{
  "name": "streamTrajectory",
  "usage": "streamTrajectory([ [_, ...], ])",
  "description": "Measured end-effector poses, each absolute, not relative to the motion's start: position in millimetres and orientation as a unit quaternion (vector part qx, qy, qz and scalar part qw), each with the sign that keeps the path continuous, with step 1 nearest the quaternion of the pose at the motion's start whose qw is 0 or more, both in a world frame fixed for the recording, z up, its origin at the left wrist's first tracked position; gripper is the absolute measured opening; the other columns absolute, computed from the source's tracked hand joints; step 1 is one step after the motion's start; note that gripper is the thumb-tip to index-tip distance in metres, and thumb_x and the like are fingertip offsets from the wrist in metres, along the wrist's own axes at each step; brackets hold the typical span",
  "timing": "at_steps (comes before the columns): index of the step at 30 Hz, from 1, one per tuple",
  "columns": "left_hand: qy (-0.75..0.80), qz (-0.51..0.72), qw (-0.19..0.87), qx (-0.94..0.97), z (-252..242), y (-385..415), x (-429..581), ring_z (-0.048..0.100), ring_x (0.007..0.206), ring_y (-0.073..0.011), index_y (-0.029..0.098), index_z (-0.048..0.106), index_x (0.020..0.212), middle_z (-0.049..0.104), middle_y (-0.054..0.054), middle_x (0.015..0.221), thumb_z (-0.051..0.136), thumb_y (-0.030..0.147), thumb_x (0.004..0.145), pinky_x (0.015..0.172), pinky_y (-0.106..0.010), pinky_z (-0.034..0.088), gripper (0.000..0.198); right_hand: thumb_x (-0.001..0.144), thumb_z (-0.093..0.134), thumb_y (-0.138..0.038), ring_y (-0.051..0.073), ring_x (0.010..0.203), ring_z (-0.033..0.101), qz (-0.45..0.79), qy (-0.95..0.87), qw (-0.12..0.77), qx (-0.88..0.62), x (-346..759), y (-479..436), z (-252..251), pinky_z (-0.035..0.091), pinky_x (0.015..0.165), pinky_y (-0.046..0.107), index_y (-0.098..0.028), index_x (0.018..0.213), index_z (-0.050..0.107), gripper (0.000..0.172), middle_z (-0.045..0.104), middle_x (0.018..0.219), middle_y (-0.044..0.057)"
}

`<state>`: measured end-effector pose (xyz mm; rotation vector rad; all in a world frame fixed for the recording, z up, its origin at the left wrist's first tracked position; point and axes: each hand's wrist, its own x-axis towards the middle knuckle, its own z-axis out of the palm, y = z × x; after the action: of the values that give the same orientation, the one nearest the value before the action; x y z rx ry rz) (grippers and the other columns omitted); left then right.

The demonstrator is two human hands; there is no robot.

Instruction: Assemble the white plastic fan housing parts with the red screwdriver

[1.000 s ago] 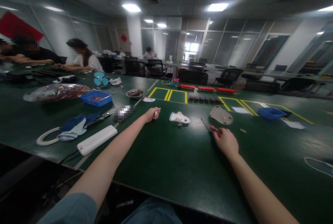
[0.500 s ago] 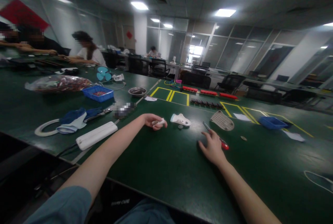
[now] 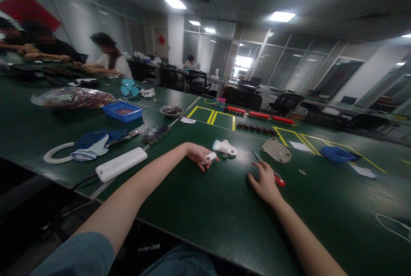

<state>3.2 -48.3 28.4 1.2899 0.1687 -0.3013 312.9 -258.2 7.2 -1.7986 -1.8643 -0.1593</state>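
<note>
My left hand (image 3: 201, 155) rests palm-up on the green table (image 3: 208, 207), its fingers curled round a small white cylindrical part (image 3: 211, 157). Just beyond it lies a white plastic housing piece (image 3: 225, 147) with a small round piece beside it. My right hand (image 3: 265, 182) lies flat on the table with fingers spread, holding nothing. A red-handled screwdriver (image 3: 269, 169) lies right beside its fingertips. A grey perforated grille (image 3: 276, 149) lies a little farther back.
To the left lie a white bar (image 3: 121, 164), a white ring (image 3: 58, 152), blue-white gloves (image 3: 93, 143), a blue tray (image 3: 123, 111), a bag of parts (image 3: 72, 97) and a metal bowl (image 3: 171, 110). Another blue tray (image 3: 337, 153) sits right. Other people work at the far left.
My right hand has let go of the screwdriver and spread flat beside it. My left hand has turned palm-up and drawn nearer with the white part.
</note>
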Motion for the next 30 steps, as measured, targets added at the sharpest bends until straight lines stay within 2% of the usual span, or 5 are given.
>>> streamTrajectory([
  [4,0.112,-0.155,0.776,0.6,29.8,-49.3,8.2,0.06,0.115,-0.0243,0.018,0.057,0.125,0.065,-0.009,0.113,0.059,0.033,0.087,0.096,-0.041,0.05,0.04,0.087,0.052,-0.045,0.033,0.127,0.042,-0.054,-0.691,0.273,-0.667,313.2,-257.5,6.5,0.037,0.105,0.054,-0.02,0.127,0.049,0.047,0.039,0.135,0.016],
  [11,0.121,-0.176,0.754,0.621,23.5,-46.5,12.5,0.063,0.112,-0.0243,0.013,0.066,0.109,0.065,-0.015,0.12,0.043,0.054,0.092,0.09,-0.036,0.053,0.049,0.086,0.053,-0.045,0.033,0.125,0.044,-0.053,-0.69,0.28,-0.666,319.0,-253.8,0.4,0.038,0.104,0.053,-0.02,0.124,0.052,0.046,0.043,0.132,0.016],
  [19,0.143,-0.198,0.716,0.655,33.6,-51.6,13.3,0.066,0.104,-0.0209,0.014,0.067,0.108,0.066,-0.014,0.12,0.06,0.041,0.087,0.087,-0.032,0.054,0.035,0.086,0.053,-0.043,0.031,0.125,0.044,-0.039,-0.685,0.278,-0.673,317.2,-255.5,2.7,0.037,0.106,0.05,-0.02,0.123,0.052,0.044,0.044,0.131,0.014],
  [23,0.134,-0.188,0.712,0.663,39.1,-56.3,13.0,0.065,0.107,-0.0209,0.023,0.058,0.126,0.059,-0.01,0.131,0.072,0.026,0.077,0.089,-0.034,0.054,0.05,0.087,0.053,-0.042,0.029,0.125,0.044,-0.033,-0.685,0.278,-0.673,315.1,-257.8,6.0,0.036,0.107,0.048,-0.021,0.124,0.052,0.043,0.044,0.131,0.014],
  [30,0.122,-0.17,0.711,0.671,39.2,-56.7,11.7,0.066,0.105,-0.0215,0.02,0.062,0.112,0.06,-0.01,0.127,0.073,0.02,0.075,0.085,-0.034,0.056,0.038,0.086,0.054,-0.04,0.03,0.125,0.044,-0.026,-0.686,0.285,-0.668,313.9,-261.1,9.7,0.036,0.107,0.049,-0.021,0.124,0.052,0.043,0.044,0.131,0.014],
])
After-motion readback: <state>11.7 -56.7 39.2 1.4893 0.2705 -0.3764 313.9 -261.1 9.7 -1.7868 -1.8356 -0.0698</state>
